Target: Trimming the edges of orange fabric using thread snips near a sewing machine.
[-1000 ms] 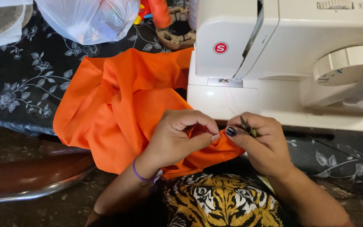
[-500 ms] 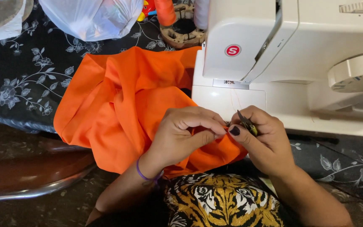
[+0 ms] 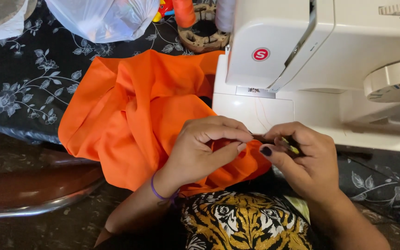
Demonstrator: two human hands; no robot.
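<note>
A crumpled orange cloth lies on the table to the left of a white sewing machine and hangs toward my lap. My left hand pinches the cloth's near edge between thumb and fingers. My right hand is closed around a small dark tool with a yellow-green handle, its tip meeting the cloth edge beside my left fingertips. A thin thread runs down from the machine's needle area toward my hands.
A dark tablecloth with a floral print covers the table. A white plastic bag, an orange thread spool, a grey spool and a round woven holder stand at the back. A chair seat is at lower left.
The view has shifted slightly, so machine and cloth sit further right. My hands stay together at the cloth edge, with only small finger movements.
</note>
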